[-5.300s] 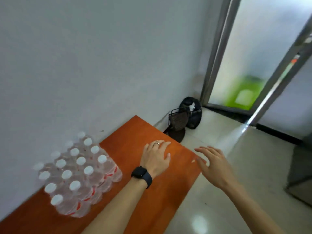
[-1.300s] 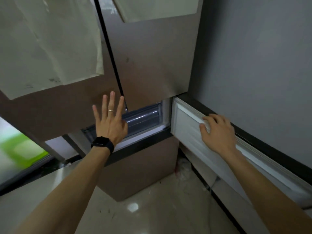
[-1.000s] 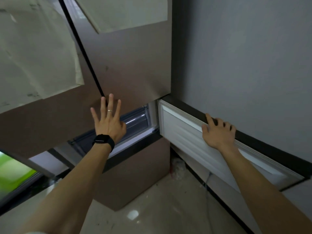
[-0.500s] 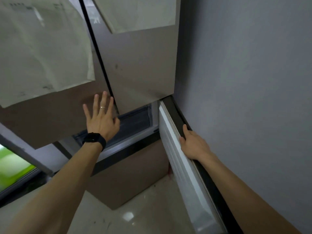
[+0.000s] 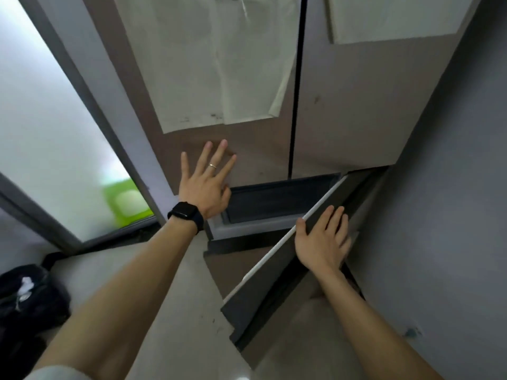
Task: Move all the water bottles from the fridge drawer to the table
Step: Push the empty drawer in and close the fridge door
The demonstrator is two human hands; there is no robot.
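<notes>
No water bottles and no table are in view. The brown fridge (image 5: pixel 343 111) fills the middle. Below its upper doors a dark drawer compartment (image 5: pixel 277 197) shows through a gap. The lower fridge door (image 5: pixel 269 272) stands half swung, its white inner edge towards the gap. My left hand (image 5: pixel 204 187), with a ring and a black watch, presses flat with spread fingers on the upper left door. My right hand (image 5: pixel 321 239) lies with straight fingers on the lower door's outer face, thumb at its white edge.
A grey wall (image 5: pixel 444 215) stands close on the right, just behind the lower door. Paper sheets (image 5: pixel 219 64) are stuck on the upper doors. A frosted glass door (image 5: pixel 55 127) is at the left, and a black bag (image 5: pixel 24 300) lies on the floor below it.
The lower door has swung away from the wall towards the fridge. My right hand has shifted from its top edge onto its outer face. My left hand stays on the upper door.
</notes>
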